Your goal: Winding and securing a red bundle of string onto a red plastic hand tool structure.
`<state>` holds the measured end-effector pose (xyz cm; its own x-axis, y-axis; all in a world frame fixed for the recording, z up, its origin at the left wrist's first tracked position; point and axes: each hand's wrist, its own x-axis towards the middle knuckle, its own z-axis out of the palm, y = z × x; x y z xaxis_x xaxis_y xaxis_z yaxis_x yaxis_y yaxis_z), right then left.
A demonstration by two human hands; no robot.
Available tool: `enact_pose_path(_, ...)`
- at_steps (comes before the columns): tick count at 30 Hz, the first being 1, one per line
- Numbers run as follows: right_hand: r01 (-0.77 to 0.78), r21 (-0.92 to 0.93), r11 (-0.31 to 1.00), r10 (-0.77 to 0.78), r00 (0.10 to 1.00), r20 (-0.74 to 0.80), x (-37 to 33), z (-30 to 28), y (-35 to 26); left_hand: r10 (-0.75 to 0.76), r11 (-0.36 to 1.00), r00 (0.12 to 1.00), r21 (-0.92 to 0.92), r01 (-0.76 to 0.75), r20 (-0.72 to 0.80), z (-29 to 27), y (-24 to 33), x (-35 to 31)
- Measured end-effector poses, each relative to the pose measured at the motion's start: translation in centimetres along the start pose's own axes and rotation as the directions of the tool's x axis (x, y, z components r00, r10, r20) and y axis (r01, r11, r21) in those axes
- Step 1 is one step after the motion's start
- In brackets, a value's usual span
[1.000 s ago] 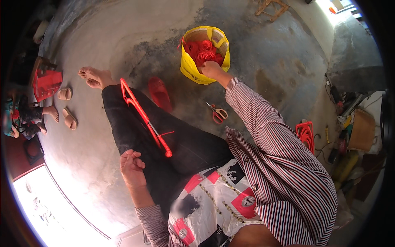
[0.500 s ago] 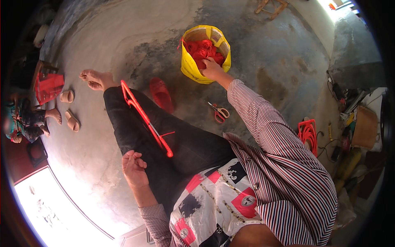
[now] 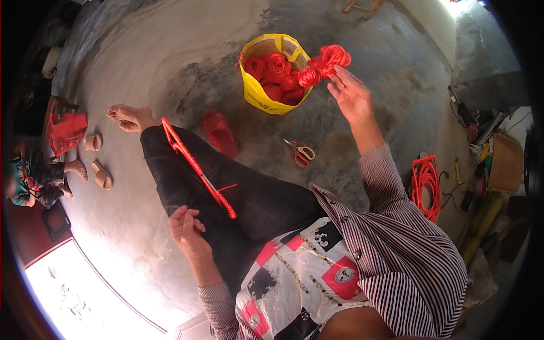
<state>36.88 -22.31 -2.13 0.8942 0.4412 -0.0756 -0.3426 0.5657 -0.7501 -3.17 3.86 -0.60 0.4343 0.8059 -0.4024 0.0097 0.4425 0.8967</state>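
Note:
My right hand [image 3: 352, 99] pinches a bundle of red cord [image 3: 335, 58] by its side, its loops bunched just beyond the right rim of a yellow bag [image 3: 264, 102]. More red cord bundles [image 3: 276, 71] lie inside that bag. My left hand [image 3: 190, 232] rests beside my thigh, fingers loosely curled and nothing visible in it. Along my outstretched leg lies a long narrow frame wound with red cord [image 3: 192, 160]; a bare metal stretch and a loose cord end show near its lower part.
Scissors [image 3: 300, 153] and a red slipper [image 3: 220, 134] lie on the concrete floor. At right, a red frame with coiled cord [image 3: 426, 187] stands near clutter. Another person's feet [image 3: 75, 169] and tan slippers [image 3: 101, 175] are at left, by a red bag [image 3: 68, 132].
My right hand has come out of the yellow bag and moved right, lifting a red cord bundle. My left hand has hardly moved.

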Motion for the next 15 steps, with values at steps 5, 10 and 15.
enact_pose_path(5,-0.206,0.273,0.94,0.186,0.978,0.098,-6.4,3.0,1.3,0.34,0.751,0.871,0.455,-0.479,0.354,5.8,0.7,-2.3)
enact_pose_path(10,-0.623,0.351,0.699,0.488,0.774,0.404,-12.7,9.5,6.4,0.553,0.218,0.516,0.484,-0.848,0.654,10.1,2.1,-2.7)
enact_pose_path(15,-0.828,0.29,0.479,0.69,0.56,0.458,-14.9,13.3,9.2,0.527,0.092,0.425,0.448,-0.889,0.736,9.3,3.0,-3.2)
